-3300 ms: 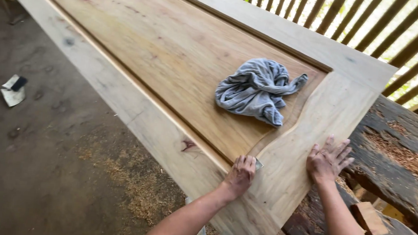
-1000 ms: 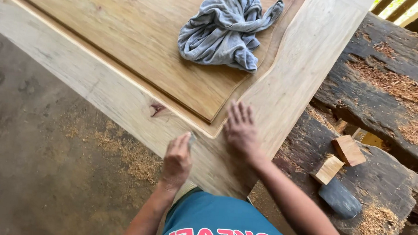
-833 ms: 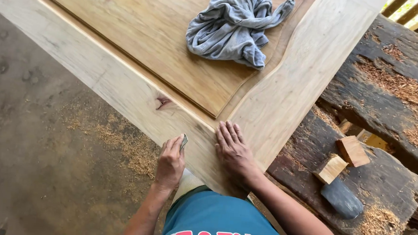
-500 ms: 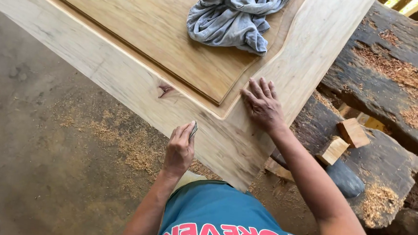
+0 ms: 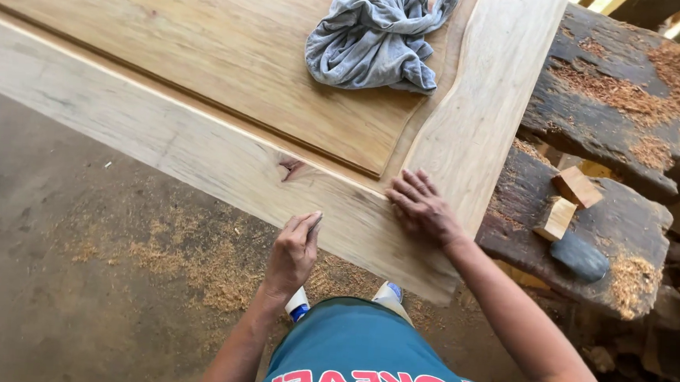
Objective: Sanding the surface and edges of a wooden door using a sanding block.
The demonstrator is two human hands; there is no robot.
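Crumpled grey rag [image 5: 377, 32] lies on the upper part of the frame. Dark rough timber slab [image 5: 609, 101] on the right, orange sawdust [image 5: 638, 79] scattered over it. Two small light wood blocks [image 5: 566, 203] near its lower edge, a dark grey stone-like lump [image 5: 580, 255] just beside them. Dirt floor [image 5: 51, 276] at left, wood shavings [image 5: 194, 257] strewn across it.

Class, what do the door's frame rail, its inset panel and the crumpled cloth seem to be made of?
Frame rail: pale bare wood, matte, with grain and a dark knot. Inset panel: warmer golden wood, perhaps oiled or another species. Cloth: soft grey fabric, likely cotton jersey, by its limp folds.
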